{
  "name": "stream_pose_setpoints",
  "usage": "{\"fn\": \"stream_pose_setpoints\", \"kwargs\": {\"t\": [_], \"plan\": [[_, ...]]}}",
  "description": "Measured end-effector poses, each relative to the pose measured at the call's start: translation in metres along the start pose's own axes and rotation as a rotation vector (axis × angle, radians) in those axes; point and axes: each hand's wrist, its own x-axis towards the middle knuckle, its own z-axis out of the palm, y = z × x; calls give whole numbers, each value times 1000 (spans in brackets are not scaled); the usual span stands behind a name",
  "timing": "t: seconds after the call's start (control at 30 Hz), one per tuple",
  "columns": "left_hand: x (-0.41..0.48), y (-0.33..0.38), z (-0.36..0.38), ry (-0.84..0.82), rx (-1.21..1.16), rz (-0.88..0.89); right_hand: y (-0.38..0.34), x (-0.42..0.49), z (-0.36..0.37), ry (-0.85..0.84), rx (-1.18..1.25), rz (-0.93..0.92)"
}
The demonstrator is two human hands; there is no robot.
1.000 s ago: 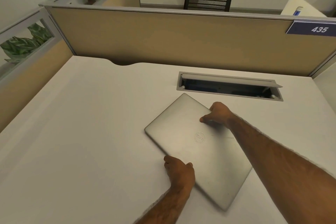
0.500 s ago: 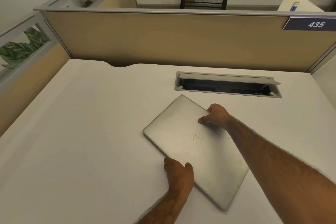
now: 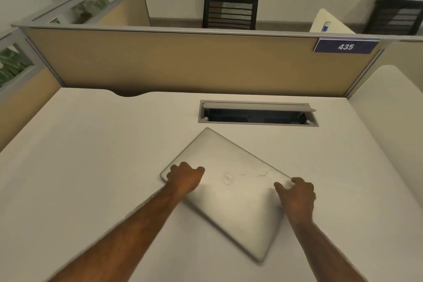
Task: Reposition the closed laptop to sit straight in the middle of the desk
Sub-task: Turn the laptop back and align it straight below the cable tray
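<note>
A closed silver laptop (image 3: 225, 186) lies on the white desk (image 3: 91, 167), turned like a diamond with one corner pointing toward the cable slot. My left hand (image 3: 185, 177) grips its left corner, fingers curled over the edge. My right hand (image 3: 295, 197) holds its right corner, fingers on the lid and rim. The near edges of the laptop look blurred. The round logo sits between my hands.
An open cable slot with a raised flap (image 3: 257, 113) is set into the desk just behind the laptop. A tan partition (image 3: 183, 62) with a "435" tag (image 3: 345, 46) closes the back. Side panels stand left and right. Plants and a black chair are beyond.
Both hands have shifted along the laptop: the left from the near edge to the left corner, the right from the far edge to the right corner. The laptop has turned slightly; the camera tilted up.
</note>
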Motion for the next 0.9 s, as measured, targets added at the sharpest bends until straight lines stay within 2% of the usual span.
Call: {"fn": "stream_pose_setpoints", "kwargs": {"t": [0.1, 0.17, 0.33, 0.43, 0.57, 0.9], "plan": [[32, 10, -4, 119, 172, 133, 20, -13, -1, -57, 86, 222], [50, 9, -2, 156, 242, 201, 25, -20, 2, -95, 150, 281], [77, 5, 5, 166, 291, 193, 21, -35, 12, -123, 192, 304], [80, 0, 9, 216, 342, 257, 15, -38, 13, -117, 208, 312], [81, -1, 15, 234, 315, 318, 8, -41, 12, -117, 229, 325], [98, -5, 13, 211, 195, 291, 2, -37, 12, -104, 248, 424]]}}
